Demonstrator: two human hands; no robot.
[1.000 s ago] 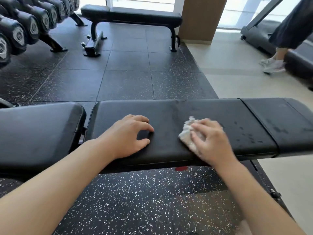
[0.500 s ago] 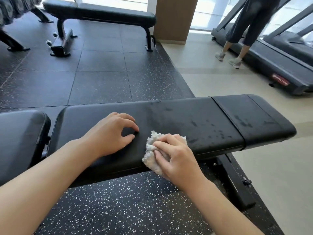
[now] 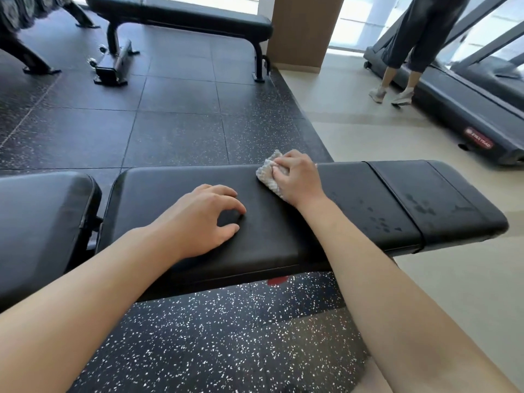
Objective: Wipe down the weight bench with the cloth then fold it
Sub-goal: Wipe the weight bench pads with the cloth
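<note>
Right hand clutching crumpled white cloth, pressed onto counter at its far edge. Left hand resting on padding, fingers arched, apparently holding nothing. Damp-looking spots toward the right end.

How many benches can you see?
2. One bench is under both hands, being wiped. Another bench stands far back on the dark floor. More may be out of view.

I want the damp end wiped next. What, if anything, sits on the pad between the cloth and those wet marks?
Nothing visible does. The right hand holds the cloth at the far edge of the weight bench; bare pad runs rightward to the wet marks.
</note>
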